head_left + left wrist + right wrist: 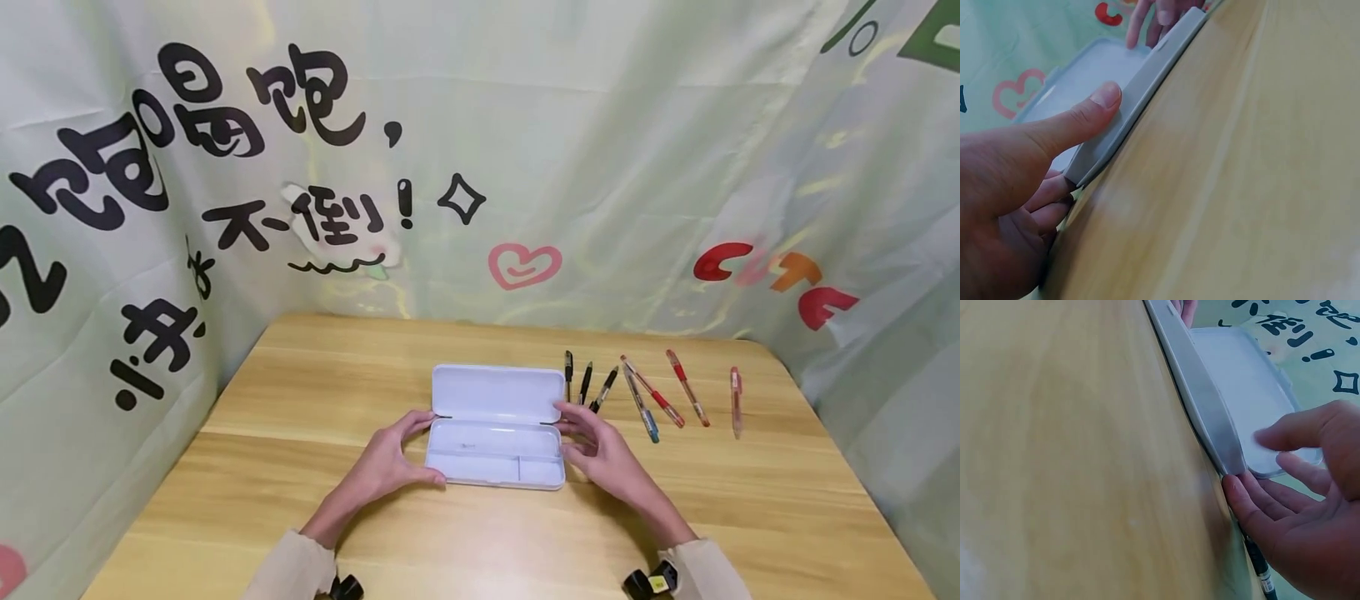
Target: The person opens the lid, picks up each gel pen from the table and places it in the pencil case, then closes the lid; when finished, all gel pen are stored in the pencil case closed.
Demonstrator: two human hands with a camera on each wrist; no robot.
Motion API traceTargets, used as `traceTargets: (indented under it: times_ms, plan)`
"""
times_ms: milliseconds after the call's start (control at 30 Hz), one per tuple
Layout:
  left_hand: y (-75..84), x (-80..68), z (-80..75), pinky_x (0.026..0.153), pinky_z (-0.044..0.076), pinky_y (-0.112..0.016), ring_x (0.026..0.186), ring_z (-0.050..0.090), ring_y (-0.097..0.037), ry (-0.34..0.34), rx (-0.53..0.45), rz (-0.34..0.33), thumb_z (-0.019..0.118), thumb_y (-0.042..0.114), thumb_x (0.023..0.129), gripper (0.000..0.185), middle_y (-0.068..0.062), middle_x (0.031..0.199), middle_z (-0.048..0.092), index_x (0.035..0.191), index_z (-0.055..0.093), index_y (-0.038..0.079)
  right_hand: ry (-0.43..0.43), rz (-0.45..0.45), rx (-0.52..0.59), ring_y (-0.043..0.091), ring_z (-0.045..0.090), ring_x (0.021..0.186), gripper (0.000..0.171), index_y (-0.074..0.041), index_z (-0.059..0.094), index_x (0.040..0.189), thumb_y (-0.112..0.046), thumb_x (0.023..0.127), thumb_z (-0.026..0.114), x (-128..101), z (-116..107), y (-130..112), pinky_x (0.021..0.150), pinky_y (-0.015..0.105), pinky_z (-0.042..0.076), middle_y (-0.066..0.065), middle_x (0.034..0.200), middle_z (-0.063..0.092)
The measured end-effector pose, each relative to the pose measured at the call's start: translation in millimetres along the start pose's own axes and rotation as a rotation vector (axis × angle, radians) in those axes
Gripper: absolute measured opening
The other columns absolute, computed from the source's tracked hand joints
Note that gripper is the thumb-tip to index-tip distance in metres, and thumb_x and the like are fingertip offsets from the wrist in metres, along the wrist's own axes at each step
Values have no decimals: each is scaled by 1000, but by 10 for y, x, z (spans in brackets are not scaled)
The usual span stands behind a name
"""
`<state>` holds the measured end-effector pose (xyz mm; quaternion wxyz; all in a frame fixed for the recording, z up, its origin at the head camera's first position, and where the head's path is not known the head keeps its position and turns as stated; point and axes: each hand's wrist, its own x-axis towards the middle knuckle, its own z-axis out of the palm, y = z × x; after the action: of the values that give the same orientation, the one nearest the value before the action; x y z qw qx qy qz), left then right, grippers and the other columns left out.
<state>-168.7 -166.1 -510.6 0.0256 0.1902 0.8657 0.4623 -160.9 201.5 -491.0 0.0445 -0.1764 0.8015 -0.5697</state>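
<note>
A white pencil case [472, 468] lies on the table with its lid [498, 393] raised at the back. Its tray has a long compartment and a small one at the front right, with no pens inside. At the left end, my left hand [386, 465] holds the case; the thumb [1094, 109] presses the front wall while the fingers reach around the end. My right hand [613, 462] is at the opposite end, fingertips [1232, 486] touching the corner. Its thumb [1285, 432] is held off the case, over the tray side.
Right of the case lie several pens: black pens [586, 383], a blue-tipped pen [642, 408], red pens [687, 387] and a pinkish pen [736, 402] farthest right. The wooden table [315, 375] backs onto a printed cloth [600, 167], which also hangs at both sides.
</note>
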Motion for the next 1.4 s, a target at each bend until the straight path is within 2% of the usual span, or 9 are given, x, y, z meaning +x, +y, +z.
traceTargets:
  times_ms: [200, 367, 600, 767, 967, 1100, 1267, 1400]
  plan:
    - [14, -12, 16, 116, 36, -52, 139, 50, -31, -6, 12, 4, 98, 43, 61, 99, -9, 141, 62, 144, 55, 12, -45, 3, -40, 44, 55, 130, 69, -3, 39, 156, 12, 93, 64, -9, -31, 0, 101, 35, 53, 24, 154, 45]
    - [0, -58, 36, 113, 39, -53, 138, 50, -35, 0, 49, 17, 97, 45, 62, 96, -15, 146, 57, 142, 58, 10, -92, 55, -21, 44, 51, 133, 71, -1, 34, 158, 11, 94, 63, -19, -30, 10, 103, 33, 51, 27, 153, 45]
    - [-24, -49, 1, 116, 35, -55, 143, 43, -37, -20, 47, 8, 97, 47, 61, 98, -15, 155, 47, 144, 57, 14, -92, 64, -17, 43, 51, 133, 71, -2, 32, 159, 9, 95, 63, 4, -5, 20, 99, 26, 52, 26, 151, 47]
    - [-53, -39, -42, 117, 34, -56, 143, 43, -36, -39, 28, 4, 99, 46, 60, 96, -13, 155, 49, 142, 57, 18, -120, 73, -25, 42, 51, 134, 72, -2, 31, 159, 7, 95, 63, 40, 23, 27, 96, 25, 52, 26, 150, 49]
    - [-71, -20, -52, 115, 37, -55, 141, 46, -33, -25, 46, 23, 96, 54, 61, 94, -11, 152, 53, 141, 59, 21, -121, 60, -25, 43, 53, 130, 71, 1, 33, 157, 6, 94, 65, 84, -4, 14, 94, 24, 53, 27, 146, 52]
    - [-74, -4, -49, 115, 37, -55, 140, 48, -32, -4, 48, 27, 96, 55, 60, 93, -10, 149, 55, 139, 61, 21, -133, 59, -2, 43, 52, 132, 71, 2, 32, 158, 6, 95, 65, 87, -27, 3, 97, 26, 52, 27, 148, 50]
    - [-60, 9, -37, 115, 37, -55, 139, 48, -32, -7, 45, 27, 96, 56, 60, 92, -9, 149, 55, 138, 61, 21, -138, 65, 19, 44, 51, 133, 66, 3, 34, 156, 1, 97, 66, 52, -73, -4, 104, 36, 51, 28, 150, 47]
    - [-51, 30, -15, 114, 38, -55, 140, 48, -32, -16, 48, 27, 95, 57, 60, 92, -9, 150, 54, 138, 61, 23, -133, 70, 63, 44, 52, 133, 57, 5, 41, 151, -2, 100, 64, 13, -147, -15, 105, 33, 50, 27, 149, 49]
